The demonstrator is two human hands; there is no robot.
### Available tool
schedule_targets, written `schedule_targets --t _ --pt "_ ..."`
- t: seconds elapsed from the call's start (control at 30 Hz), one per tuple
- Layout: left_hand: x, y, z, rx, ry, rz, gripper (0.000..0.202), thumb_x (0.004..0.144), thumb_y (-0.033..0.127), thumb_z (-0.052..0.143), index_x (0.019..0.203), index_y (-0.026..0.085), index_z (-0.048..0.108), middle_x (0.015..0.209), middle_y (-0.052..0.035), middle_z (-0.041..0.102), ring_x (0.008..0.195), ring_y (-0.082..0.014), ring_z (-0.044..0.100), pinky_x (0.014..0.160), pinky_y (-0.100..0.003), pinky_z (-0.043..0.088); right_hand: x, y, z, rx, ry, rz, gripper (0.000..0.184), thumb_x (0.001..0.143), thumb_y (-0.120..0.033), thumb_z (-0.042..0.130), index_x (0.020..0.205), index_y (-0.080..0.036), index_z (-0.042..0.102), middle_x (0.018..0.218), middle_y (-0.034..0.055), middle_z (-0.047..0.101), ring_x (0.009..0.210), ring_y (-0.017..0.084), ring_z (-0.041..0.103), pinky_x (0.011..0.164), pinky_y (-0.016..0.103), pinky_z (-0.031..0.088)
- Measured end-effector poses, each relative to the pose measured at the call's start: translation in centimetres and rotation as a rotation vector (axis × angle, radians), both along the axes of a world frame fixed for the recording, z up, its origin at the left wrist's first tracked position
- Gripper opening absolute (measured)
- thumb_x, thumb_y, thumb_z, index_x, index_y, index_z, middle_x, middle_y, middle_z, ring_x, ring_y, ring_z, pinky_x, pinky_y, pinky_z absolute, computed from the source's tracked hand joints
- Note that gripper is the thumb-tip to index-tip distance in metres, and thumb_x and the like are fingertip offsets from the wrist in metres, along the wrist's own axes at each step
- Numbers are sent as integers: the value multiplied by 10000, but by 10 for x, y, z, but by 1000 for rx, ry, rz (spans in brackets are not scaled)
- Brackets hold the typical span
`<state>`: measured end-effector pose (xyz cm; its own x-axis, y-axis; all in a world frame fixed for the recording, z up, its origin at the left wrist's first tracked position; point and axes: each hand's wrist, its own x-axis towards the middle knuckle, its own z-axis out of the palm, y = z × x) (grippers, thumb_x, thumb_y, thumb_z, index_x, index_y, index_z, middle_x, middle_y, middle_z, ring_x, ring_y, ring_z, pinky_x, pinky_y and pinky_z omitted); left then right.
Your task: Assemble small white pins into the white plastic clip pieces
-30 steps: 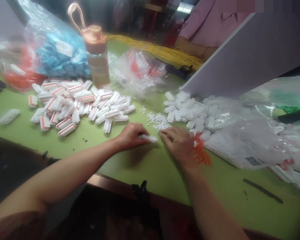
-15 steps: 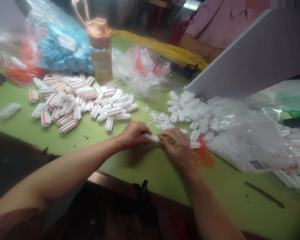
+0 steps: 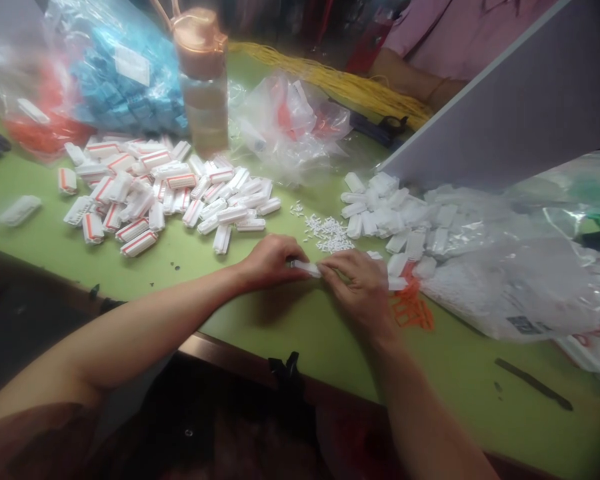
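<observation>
Looking down from the head view, I see my left hand [image 3: 270, 261] and my right hand [image 3: 360, 287] meeting low over the green bench [image 3: 290, 333]. Both pinch one small white piece [image 3: 305, 268], the left hand on its left end and the right hand on its right end, fingers closed on it. It sits just above the bench, close to me. Just behind it lies a little heap of tiny white bits [image 3: 327, 233]. Orange parts [image 3: 413, 308] lie right beside my right hand. A pile of white and orange pieces [image 3: 155, 193] lies to the left, near a pink bottle [image 3: 203, 80]. More plain white pieces [image 3: 385, 213] lie to the right by a clear bag [image 3: 505, 280].
</observation>
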<state>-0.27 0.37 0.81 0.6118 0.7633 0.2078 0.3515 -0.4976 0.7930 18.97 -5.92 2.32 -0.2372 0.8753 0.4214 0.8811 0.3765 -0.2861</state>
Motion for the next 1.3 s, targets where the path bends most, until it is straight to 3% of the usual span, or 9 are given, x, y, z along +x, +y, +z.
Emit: schedule_targets --t 0.2,0.4,0.5,0.63,0.8,0.9,1.03,1.3 --pt "1 -1 -1 12 -17 -3 177 705 311 771 793 159 755 719 -24 671 654 -105 578 628 -224 425 -3 -5 8 141 -184 64 164 905 -291 575 816 -232 699 809 -7 686 751 147 552 727 344 291" --pt "0 -1 -2 -3 -24 -3 176 714 316 765 801 164 753 739 -26 678 661 -106 591 650 -237 443 -6 -14 13 210 -348 86 149 903 -288 582 927 -227 716 851 11 705 758 154 532 689 349 266" --pt "-1 0 -1 -12 -10 -9 183 712 319 768 808 163 753 743 -29 678 670 -110 593 651 -239 441 0 -14 8 106 -230 64 207 931 -329 531 944 -247 720 863 12 703 788 159 562 697 343 300" --pt "-1 1 0 -14 20 -6 216 707 336 774 821 154 753 757 -37 683 677 -115 588 653 -243 430 10 -2 1 -58 48 -120 266 928 -384 504 910 -228 719 894 36 708 837 180 607 725 336 378" --pt "-1 1 0 -4 20 -18 227 713 346 767 828 150 749 772 -44 683 697 -125 592 667 -248 433 10 25 0 -145 -136 -225 234 854 -408 583 771 -230 710 820 44 712 776 219 589 692 365 338" --pt "-1 2 -1 8 19 -24 221 718 351 763 822 157 745 770 -40 680 699 -126 589 671 -248 435 8 37 -2 -129 -240 -207 294 871 -441 547 728 -224 685 779 51 702 729 210 563 673 363 294" --pt "0 3 -2 10 24 -29 242 715 365 765 826 151 745 774 -44 679 705 -130 590 676 -249 432 12 39 0 -121 -284 -162 271 903 -367 494 762 -217 671 787 58 707 728 203 565 678 363 285" --pt "1 2 -4 0 -12 -21 225 701 333 777 822 146 748 756 -30 669 682 -114 579 655 -226 411 10 13 11 -170 3 25 276 938 -409 450 820 -229 623 843 48 678 801 195 591 692 338 365"
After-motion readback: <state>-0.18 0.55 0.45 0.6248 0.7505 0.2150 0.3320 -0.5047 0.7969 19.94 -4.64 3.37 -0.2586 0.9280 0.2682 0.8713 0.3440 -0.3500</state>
